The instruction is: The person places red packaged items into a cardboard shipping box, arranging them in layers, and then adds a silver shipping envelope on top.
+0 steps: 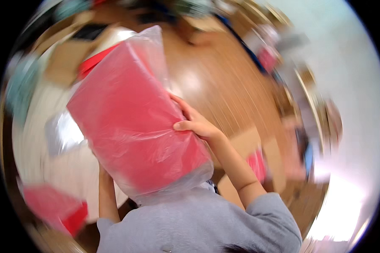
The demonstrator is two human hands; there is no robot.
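Observation:
In front of my chest is a large, flat red package (131,114) in a loose, clear plastic bag, held up at a tilt. My right hand (194,120) grips its right edge, thumb on the front face and fingers toward the back. My left forearm (107,189) reaches up to the package's lower left side; the hand is behind it and its fingers are hidden. Past its upper left edge, a bright red piece (95,61) shows on the pale table. What lies inside the plastic, beyond its red colour, cannot be made out.
The pale table (38,139) holds a clear plastic packet (65,133) and brown cardboard (67,61). Another red package (55,206) lies at lower left. Beside my right arm is an open cardboard box (274,162) with a red item (256,164) inside. Blurred shelves stand at right.

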